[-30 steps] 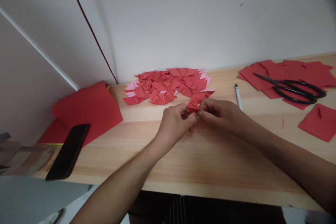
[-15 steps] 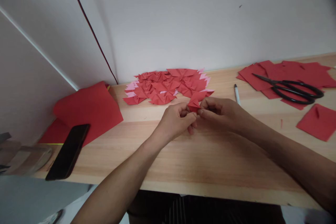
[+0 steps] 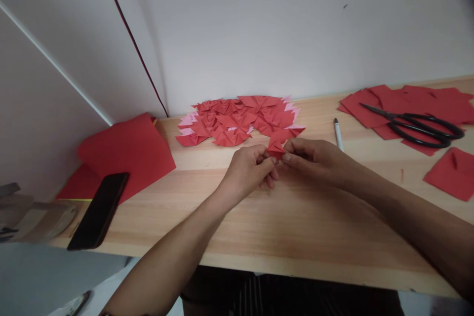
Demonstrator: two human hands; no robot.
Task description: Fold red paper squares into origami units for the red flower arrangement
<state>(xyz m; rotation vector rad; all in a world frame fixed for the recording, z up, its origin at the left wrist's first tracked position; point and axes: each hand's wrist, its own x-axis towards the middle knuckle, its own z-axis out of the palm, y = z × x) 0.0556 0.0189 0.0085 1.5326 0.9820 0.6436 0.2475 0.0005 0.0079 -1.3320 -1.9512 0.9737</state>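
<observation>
Wooden surface (image 3: 159,222): one, along a pale wall (image 3: 259,29).
Cut red squares (image 3: 418,98): one heap, right, overlapping too much to count.
Large red paper (image 3: 128,153): at least two layers, left.
Folded pieces (image 3: 237,121): one red-and-pink pile near the wall, too crowded to count.
Scissors (image 3: 422,126): one pair, lay across the squares.
Phone (image 3: 99,210): one, partly on the large paper.
Hands: two; left hand (image 3: 252,168) and right hand (image 3: 311,155) both pinched one folded red paper (image 3: 276,146), just before the pile's right end.
Loose square (image 3: 452,175): one, right.
Pen (image 3: 338,134): one, beyond the right hand.
Sliver (image 3: 402,175): one, red.
</observation>
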